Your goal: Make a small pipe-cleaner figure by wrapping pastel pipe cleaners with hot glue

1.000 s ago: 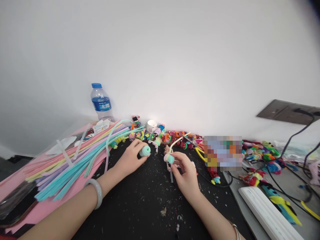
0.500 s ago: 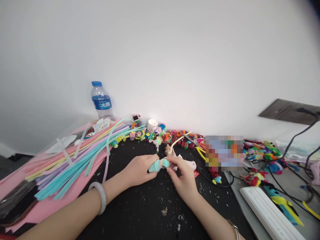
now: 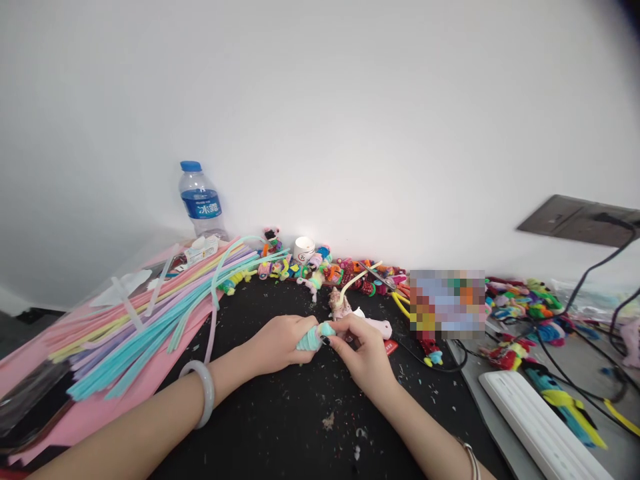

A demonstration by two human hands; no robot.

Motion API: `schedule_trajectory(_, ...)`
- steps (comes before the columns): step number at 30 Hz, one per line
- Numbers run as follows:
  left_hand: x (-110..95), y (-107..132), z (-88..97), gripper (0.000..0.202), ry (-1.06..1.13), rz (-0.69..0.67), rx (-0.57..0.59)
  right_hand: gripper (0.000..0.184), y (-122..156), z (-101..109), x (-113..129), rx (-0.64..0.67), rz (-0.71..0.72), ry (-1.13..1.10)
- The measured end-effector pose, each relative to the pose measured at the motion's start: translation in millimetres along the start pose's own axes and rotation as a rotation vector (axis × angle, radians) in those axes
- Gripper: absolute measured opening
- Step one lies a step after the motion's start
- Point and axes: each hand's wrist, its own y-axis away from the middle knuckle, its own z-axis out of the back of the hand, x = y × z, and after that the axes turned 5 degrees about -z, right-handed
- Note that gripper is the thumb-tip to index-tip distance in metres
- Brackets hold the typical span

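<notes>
Far left, the fuzzy stems (image 3: 155, 307) lie bundled, loose and uncoiled. Centre now, over the black table (image 3: 270, 427): the left hand (image 3: 280, 345) has its grip wrapped around the turquoise coil (image 3: 309, 340), winding apparently done. At its right end, the smaller pastel piece (image 3: 327, 329), pinched by the right hand (image 3: 367, 350)! Fixed there? Can't tell; with both hands on it, joining looks unfinished. Farther right, made-up fuzzy figures (image 3: 541, 308) lie heaped.

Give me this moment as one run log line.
Left hand: holds turquoise coil; right hand: pinches pastel piece at coil's end; left side: fuzzy strips, bottle
</notes>
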Motion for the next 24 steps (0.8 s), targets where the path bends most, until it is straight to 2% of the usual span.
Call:
schedule_trajectory(5, -4.6, -2.4, 4.7, 0.012, 0.089, 0.009, 0.01, 0.01, -0.7, -1.7, -1.1, -0.01, -0.03, -0.029)
schedule_trajectory(10, -12.3, -1.1, 14.4, 0.021, 0.33, 0.009, -0.055, 0.014, -1.1, 1.8, -1.5, -0.099, -0.081, -0.222)
schedule_trajectory(12, -11.8, 0.4, 17.2, 0.022, 0.356, 0.019, -0.112, 0.016, -1.2, 6.1, -2.1, -0.164, -0.062, -0.152)
schedule_trajectory(14, -9.1, 1.0, 18.7, 0.021, 0.352, 0.042, -0.184, 0.018, -1.1, 9.8, -2.1, -0.174, 0.01, 0.008)
schedule_trajectory(16, -5.0, 0.6, 18.5, 0.022, 0.339, 0.067, -0.265, 0.023, -0.7, 10.7, -1.0, -0.105, 0.131, 0.151)
schedule_trajectory(18, -0.5, -0.5, 17.1, 0.023, 0.323, 0.074, -0.326, 0.027, 0.3, 8.5, 1.2, 0.03, 0.235, 0.243)
schedule_trajectory(21, 5.4, -2.2, 14.8, 0.024, 0.299, 0.076, -0.388, 0.031, 2.1, 4.0, 5.1, 0.222, 0.305, 0.337)
schedule_trajectory(24, 8.7, -2.7, 14.6, 0.021, 0.283, 0.113, -0.45, 0.029, 1.8, 6.6, 5.4, 0.227, 0.318, 0.369)
